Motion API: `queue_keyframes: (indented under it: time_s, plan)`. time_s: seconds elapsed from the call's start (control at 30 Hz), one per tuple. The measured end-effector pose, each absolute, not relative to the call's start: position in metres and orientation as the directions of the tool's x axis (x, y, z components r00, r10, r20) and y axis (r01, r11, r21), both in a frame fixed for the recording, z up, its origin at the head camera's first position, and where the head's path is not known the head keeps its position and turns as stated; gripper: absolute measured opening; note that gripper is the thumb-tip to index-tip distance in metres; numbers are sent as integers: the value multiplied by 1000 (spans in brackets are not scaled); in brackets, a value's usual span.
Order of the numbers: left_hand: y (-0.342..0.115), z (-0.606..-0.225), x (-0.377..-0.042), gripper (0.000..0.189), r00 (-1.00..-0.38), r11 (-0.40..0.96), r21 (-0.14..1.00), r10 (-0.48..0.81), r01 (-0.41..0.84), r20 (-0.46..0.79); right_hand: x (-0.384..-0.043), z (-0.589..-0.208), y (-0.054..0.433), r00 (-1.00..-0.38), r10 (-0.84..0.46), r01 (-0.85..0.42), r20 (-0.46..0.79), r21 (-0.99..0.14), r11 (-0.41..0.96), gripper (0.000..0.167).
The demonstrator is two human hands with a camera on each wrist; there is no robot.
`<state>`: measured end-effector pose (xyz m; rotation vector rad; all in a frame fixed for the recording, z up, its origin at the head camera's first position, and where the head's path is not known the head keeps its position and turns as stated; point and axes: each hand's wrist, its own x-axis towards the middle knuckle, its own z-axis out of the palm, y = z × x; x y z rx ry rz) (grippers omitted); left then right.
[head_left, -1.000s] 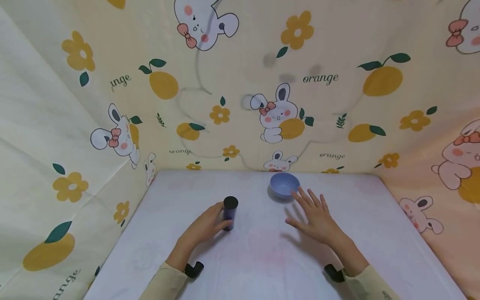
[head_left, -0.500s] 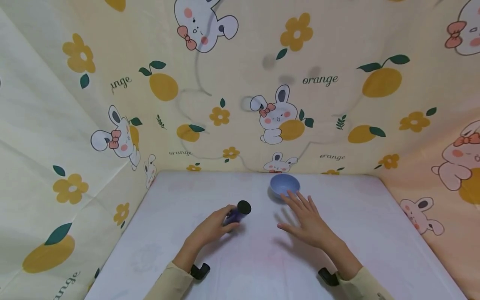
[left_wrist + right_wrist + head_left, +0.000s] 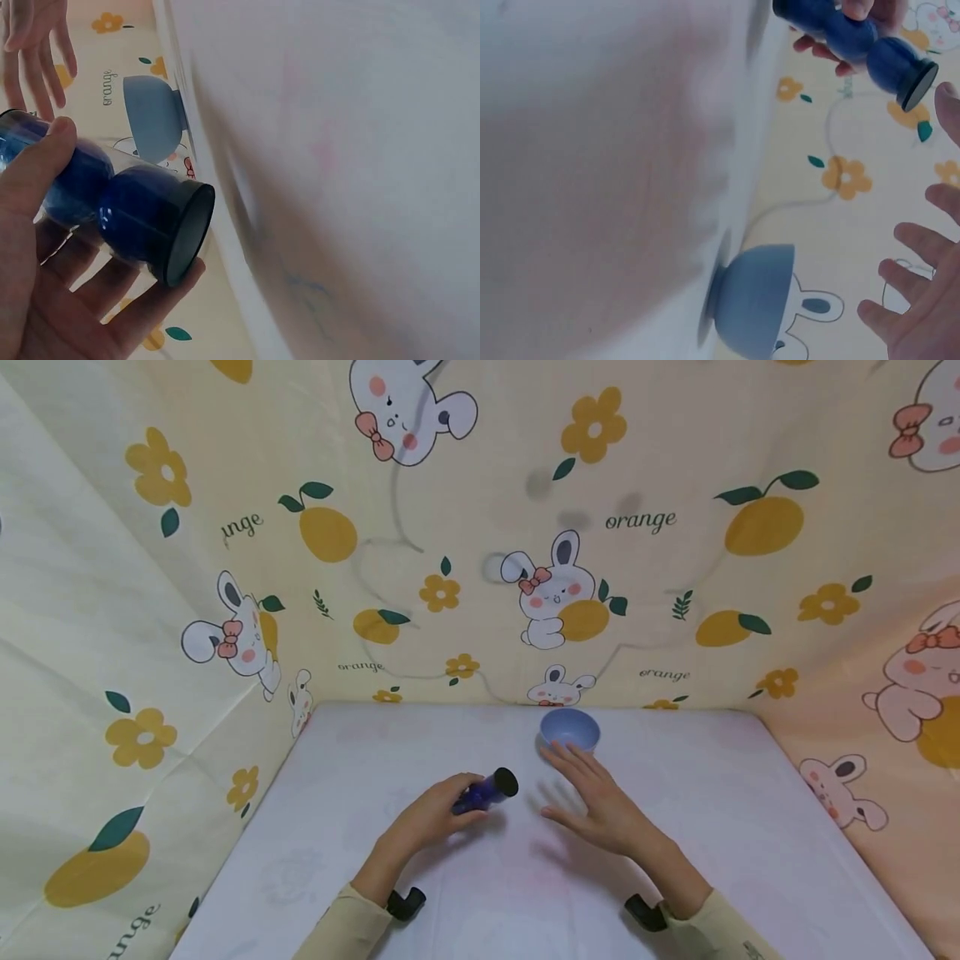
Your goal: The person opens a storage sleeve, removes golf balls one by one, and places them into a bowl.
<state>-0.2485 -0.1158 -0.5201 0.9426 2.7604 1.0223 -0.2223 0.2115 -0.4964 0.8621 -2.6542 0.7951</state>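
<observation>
My left hand grips a clear tube with rounded blue shapes inside and dark end caps. In the left wrist view the thumb lies across the tube, and the fingers curl under it. The tube is held tilted above the table, one capped end toward the right. My right hand is spread in the air with nothing in it, to the right of the tube. Its fingertips overlap the near rim of a small blue bowl in the head view; the right wrist view shows the fingers apart from the bowl.
The bowl stands upright near the back edge of a white-covered table. A cream cloth printed with rabbits, oranges and flowers hangs behind the table and along both sides. Black devices are strapped at both wrists.
The tube stood upright on the table in my left hand; it is now raised, tipped over and shifted right. My right hand has drifted left, still spread.
</observation>
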Motion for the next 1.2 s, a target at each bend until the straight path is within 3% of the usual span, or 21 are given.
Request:
queue_keyframes:
  time_s: [0.37,0.8,1.2]
  plan:
    - [-109,-514,-247,50,-807,635,540,570,552,155,-224,-494,203,-753,-500,-658,428,-455,601,80]
    - [-102,-509,-246,57,-811,685,469,571,557,129,-226,-502,194,-774,-500,-630,390,-555,542,76]
    - [-97,-508,-246,53,-776,660,434,605,613,177,-227,-506,192,-733,-509,-674,451,-583,454,55]
